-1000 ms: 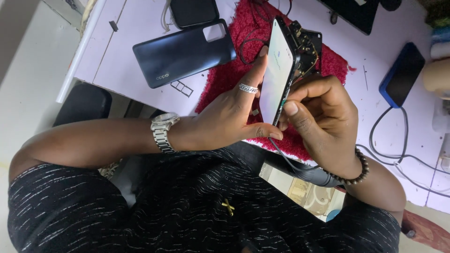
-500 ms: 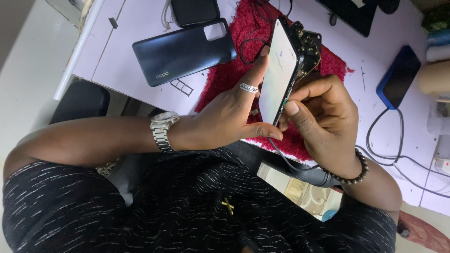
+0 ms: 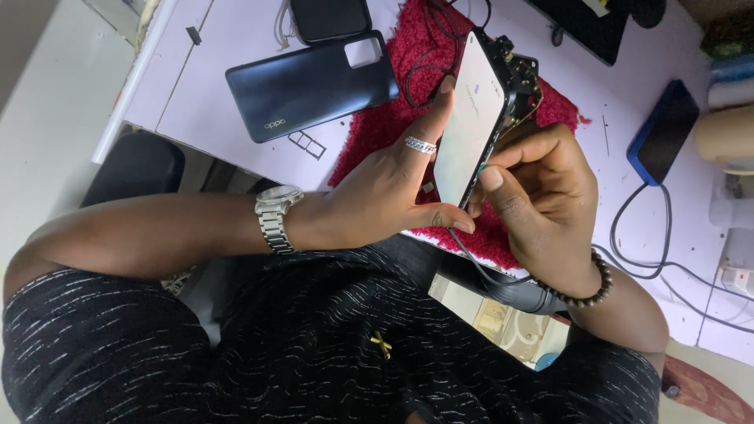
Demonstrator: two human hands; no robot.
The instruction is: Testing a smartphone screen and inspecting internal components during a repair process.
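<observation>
An opened smartphone stands on edge above a red fuzzy mat, its pale screen facing left and bare circuitry showing at its back. My left hand, with a ring and a metal wristwatch, grips the phone's screen side. My right hand, with a bead bracelet, pinches the phone's lower edge where a thin black cable runs down toward my lap. The phone's back side is mostly hidden by my right fingers.
A dark blue phone back cover lies on the white table, with a small tray part beside it. A second dark phone sits at the top. A blue-cased phone and black cables lie at right.
Both hands and the phone hold almost the same pose; only the view has shifted slightly.
</observation>
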